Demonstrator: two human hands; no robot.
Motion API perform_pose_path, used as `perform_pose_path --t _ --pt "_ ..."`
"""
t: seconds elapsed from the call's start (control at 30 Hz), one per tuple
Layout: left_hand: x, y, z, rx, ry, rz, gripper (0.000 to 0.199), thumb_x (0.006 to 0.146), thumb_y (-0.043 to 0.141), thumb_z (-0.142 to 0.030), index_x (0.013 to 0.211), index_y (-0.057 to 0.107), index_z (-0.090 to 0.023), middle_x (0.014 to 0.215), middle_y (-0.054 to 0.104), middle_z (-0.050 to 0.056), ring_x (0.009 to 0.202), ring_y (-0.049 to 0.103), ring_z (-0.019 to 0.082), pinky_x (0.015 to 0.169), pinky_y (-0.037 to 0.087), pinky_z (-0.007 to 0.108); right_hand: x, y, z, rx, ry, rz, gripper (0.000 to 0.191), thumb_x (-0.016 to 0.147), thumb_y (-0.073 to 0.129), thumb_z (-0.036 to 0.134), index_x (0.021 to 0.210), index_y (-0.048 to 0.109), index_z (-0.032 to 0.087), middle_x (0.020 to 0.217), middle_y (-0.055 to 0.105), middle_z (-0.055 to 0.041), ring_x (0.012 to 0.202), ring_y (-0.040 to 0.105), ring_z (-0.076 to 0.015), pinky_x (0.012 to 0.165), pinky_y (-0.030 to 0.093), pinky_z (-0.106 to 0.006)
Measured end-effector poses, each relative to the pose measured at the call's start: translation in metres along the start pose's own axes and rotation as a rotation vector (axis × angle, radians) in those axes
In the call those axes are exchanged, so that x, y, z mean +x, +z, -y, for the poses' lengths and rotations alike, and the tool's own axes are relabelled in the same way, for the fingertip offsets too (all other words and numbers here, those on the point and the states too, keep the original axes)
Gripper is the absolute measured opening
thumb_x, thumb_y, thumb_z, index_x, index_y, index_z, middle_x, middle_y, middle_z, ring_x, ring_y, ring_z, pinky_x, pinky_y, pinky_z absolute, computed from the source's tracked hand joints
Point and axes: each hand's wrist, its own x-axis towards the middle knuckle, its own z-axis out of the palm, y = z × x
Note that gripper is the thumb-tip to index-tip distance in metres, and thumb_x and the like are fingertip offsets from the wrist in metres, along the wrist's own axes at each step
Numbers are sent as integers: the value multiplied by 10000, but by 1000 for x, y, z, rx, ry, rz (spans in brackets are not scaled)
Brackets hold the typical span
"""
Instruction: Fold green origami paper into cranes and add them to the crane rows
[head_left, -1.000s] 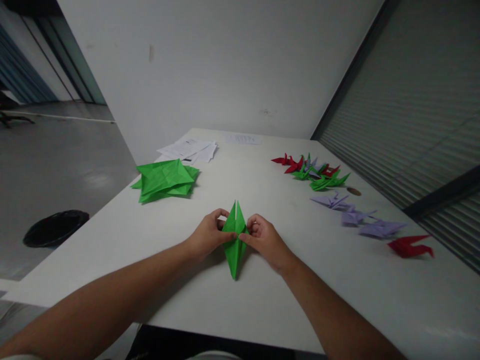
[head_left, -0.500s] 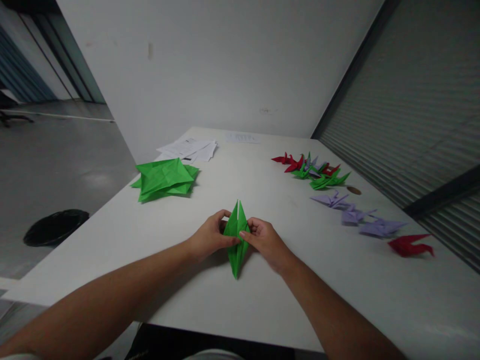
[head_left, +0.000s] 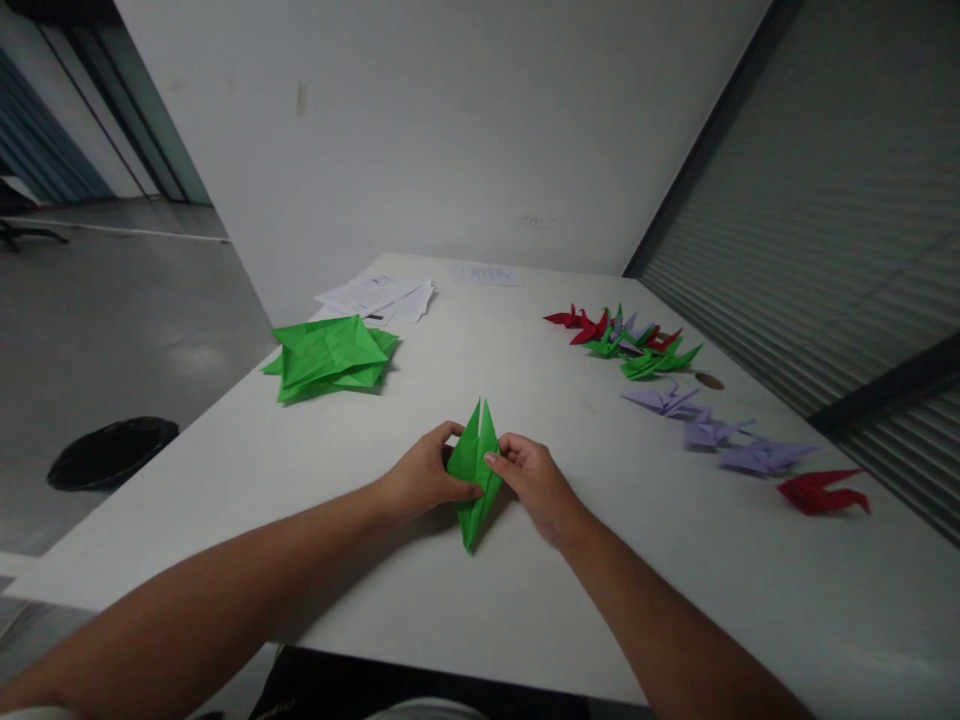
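Note:
Between my hands, just above the near part of the white table point(head_left: 420, 610), is a piece of green origami paper point(head_left: 471, 455) folded into a narrow diamond, its two upper points split apart. My left hand point(head_left: 429, 472) grips its left side, thumb across the lower front and fingers behind. On the right edge, my right hand point(head_left: 531, 478) pinches the paper with the thumb in front and curled fingers partly hidden behind it. The bottom point of the diamond faces me, tilted slightly left.
A stack of green folded papers point(head_left: 334, 360) lies at the left, with printed sheets point(head_left: 379, 298) behind it. Along the right side sit several paper cranes, including a red crane point(head_left: 821, 492) and a purple crane point(head_left: 766, 455). A black bin point(head_left: 112, 452) stands on the floor.
The green paper has tilted a little, its upper points shifting right and its left half turning wider to view. My right thumb has slid slightly up and right.

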Motion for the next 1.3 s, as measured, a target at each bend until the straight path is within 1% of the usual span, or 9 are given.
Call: perform_pose_path --t 0.07,0.2,0.37,0.47,0.67,0.83,1.03,1.17,1.3 --pt "0 0 0 20 -18 -7 741 564 912 -176 1185 508 -197 719 673 -24 586 613 145 490 468 204 0 0 1 8 -21 -40 319 808 786 468 767 611 204 706 640 11 650 567 -156 632 431 -289" --pt "-1 0 2 13 -15 -8 874 568 910 -164 1312 454 -217 814 690 7 669 648 165 517 475 204 1 0 3 32 -61 -128 307 792 793 458 757 616 209 695 641 8 643 564 -161 631 430 -293" --pt "-3 0 6 27 15 30 994 574 917 -177 1427 409 -228 790 682 0 657 650 164 525 469 204 2 -1 5 44 -80 -170 298 795 790 460 764 632 210 708 661 -2 644 577 -170 633 448 -299" --pt "-4 -1 6 27 30 66 1027 584 914 -175 1462 386 -232 781 680 -2 637 643 156 527 469 205 2 -1 5 55 -88 -190 293 797 792 458 774 638 209 710 667 -2 644 582 -170 637 454 -299" --pt "-5 0 5 77 33 74 1053 606 894 -166 1502 346 -221 730 649 -23 604 609 149 509 457 209 2 -2 6 63 -95 -183 287 805 792 449 771 640 209 704 663 2 640 578 -162 639 450 -295" --pt "-5 2 2 -41 16 47 954 601 888 -146 1430 424 -223 843 675 8 670 640 154 562 486 230 1 -2 7 59 -73 -139 303 796 799 459 776 637 204 710 662 2 648 580 -161 648 451 -299" --pt "-4 0 -7 -259 -1 -32 739 635 919 -229 1255 518 -193 908 713 44 792 693 184 719 539 297 -2 0 5 -4 12 60 325 784 814 455 763 624 192 707 624 18 647 558 -144 630 412 -284" --pt "-3 -2 -8 -278 -15 -16 679 625 941 -261 1170 543 -181 876 727 47 739 694 183 695 543 303 -2 1 1 -40 45 146 328 786 813 450 769 627 180 729 622 17 660 565 -139 640 411 -281" --pt "-2 -1 -8 -270 -22 -1 690 587 952 -238 1151 561 -172 873 738 49 708 690 177 678 551 307 -1 -1 1 -56 39 139 323 773 825 435 784 638 171 752 633 13 683 580 -139 659 430 -280"
